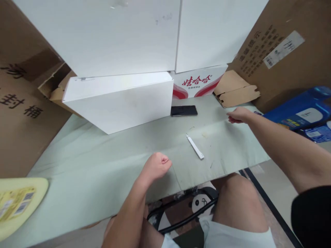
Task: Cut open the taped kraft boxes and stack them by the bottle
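Observation:
My left hand [156, 166] is closed in a fist over the front part of the cloth-covered table, with no object showing in it. Further back on the right, my right hand [238, 115] has its fingers curled closed, and nothing sticks out of them. Between the two hands lies a slim white utility knife [195, 146], its narrow tip pointing to the back left. Neither hand touches it. A black phone [184, 110] rests flat behind the knife, beside a white box.
White boxes [121, 100] stand along the back, with a red-lettered carton [199, 82] among them. Brown cardboard [281, 44] rises on both sides. A blue bottle [300, 108] is at right, a pale yellow container [23, 203] at left. Pale green cloth [103, 172] covers the table.

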The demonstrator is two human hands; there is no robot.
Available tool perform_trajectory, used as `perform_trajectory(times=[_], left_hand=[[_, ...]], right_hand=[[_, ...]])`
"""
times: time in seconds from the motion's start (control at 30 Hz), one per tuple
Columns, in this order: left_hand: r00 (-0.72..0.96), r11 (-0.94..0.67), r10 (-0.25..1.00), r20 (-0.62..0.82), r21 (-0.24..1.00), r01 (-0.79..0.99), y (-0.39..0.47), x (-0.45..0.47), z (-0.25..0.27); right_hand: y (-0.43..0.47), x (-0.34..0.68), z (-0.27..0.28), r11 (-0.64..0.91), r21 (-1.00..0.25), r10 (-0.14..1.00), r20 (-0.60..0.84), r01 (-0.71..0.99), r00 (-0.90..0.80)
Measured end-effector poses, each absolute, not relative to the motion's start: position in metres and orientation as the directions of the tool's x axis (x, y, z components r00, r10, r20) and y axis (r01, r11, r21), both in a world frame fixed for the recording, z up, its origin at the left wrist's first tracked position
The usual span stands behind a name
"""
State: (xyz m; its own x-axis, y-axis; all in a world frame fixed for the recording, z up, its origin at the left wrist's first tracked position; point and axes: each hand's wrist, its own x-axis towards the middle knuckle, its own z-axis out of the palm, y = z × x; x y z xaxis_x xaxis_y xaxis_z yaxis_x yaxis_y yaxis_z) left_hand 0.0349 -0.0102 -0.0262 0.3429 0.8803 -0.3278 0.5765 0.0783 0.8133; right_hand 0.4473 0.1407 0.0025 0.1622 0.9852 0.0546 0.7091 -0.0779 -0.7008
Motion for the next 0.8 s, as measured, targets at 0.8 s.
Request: perform_trajectory(times=[0.8], left_hand=[[0.089, 0.223, 0.945, -0.314, 0.821, 0.526, -0.039, -0.081, -0.003]], right_hand=[[0.065, -0.094, 0.047, 0.966, -0.058, 0.257, 0.363, 0.253, -0.896]])
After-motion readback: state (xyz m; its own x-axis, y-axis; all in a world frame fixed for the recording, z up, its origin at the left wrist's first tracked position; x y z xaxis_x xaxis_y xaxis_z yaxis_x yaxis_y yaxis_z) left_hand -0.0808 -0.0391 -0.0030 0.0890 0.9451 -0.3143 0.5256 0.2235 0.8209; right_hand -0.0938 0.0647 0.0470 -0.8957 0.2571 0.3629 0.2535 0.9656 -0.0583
